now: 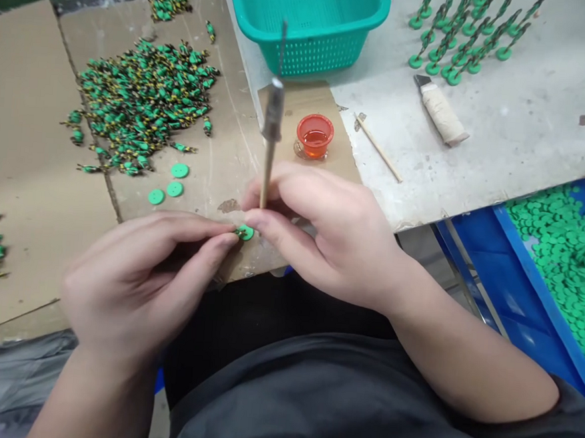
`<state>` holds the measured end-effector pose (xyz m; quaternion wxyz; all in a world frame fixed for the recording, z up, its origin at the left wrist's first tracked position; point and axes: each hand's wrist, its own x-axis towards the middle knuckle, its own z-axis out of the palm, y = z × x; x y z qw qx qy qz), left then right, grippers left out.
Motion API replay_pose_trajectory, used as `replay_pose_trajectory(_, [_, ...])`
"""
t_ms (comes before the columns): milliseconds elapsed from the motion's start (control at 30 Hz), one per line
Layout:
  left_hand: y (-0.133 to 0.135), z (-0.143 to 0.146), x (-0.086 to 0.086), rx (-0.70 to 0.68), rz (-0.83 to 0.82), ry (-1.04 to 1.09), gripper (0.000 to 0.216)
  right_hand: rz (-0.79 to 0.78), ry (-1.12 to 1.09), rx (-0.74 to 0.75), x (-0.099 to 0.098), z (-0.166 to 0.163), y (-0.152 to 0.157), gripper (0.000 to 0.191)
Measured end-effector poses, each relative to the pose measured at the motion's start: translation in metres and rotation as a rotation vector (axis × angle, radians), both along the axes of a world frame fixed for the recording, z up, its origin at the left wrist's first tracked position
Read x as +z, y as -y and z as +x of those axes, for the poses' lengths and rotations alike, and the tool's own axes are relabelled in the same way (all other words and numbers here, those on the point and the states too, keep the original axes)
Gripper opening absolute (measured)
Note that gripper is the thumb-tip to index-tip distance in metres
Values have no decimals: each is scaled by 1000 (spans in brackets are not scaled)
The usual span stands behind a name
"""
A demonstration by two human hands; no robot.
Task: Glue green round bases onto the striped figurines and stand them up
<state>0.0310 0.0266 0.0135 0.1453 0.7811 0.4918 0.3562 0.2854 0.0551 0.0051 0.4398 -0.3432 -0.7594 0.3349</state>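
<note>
A small round green disc sits between my two hands, low over the cardboard's front edge. My left hand is closed, thumb and forefinger pinched at the disc's left side; a tiny dark piece shows there, mostly covered by the fingertips. In my right hand is a thin wooden-handled tool with a metal collar and a narrow dark tip pointing up and away. The right thumb tip meets or nearly meets the disc. Three loose green discs lie on the cardboard beyond my left hand.
A heap of small green, black and yellow figures covers the left cardboard. Ahead are a green basket and a red cup of liquid. Rightward lie a stick, a wrapped blade, standing pieces and a blue bin of discs.
</note>
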Motion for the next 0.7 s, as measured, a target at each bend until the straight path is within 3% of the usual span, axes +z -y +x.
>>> replay_pose_trajectory(100, [-1,-2,-5,14,-36,45,6,-40,63,-7,3,-10,-7,16])
replay_pose_trajectory(233, [-2,-4,-9,47,-96,83,3,62,-32,6,-1,-15,-16,23])
replay_pose_trajectory(467, [-2,-2,-8,41,-83,84,8,83,-93,72,-4,-16,-17,25])
replay_pose_trajectory(700, [-1,-6,-11,66,-145,142,8,-4,-17,149,-1,-16,-20,20])
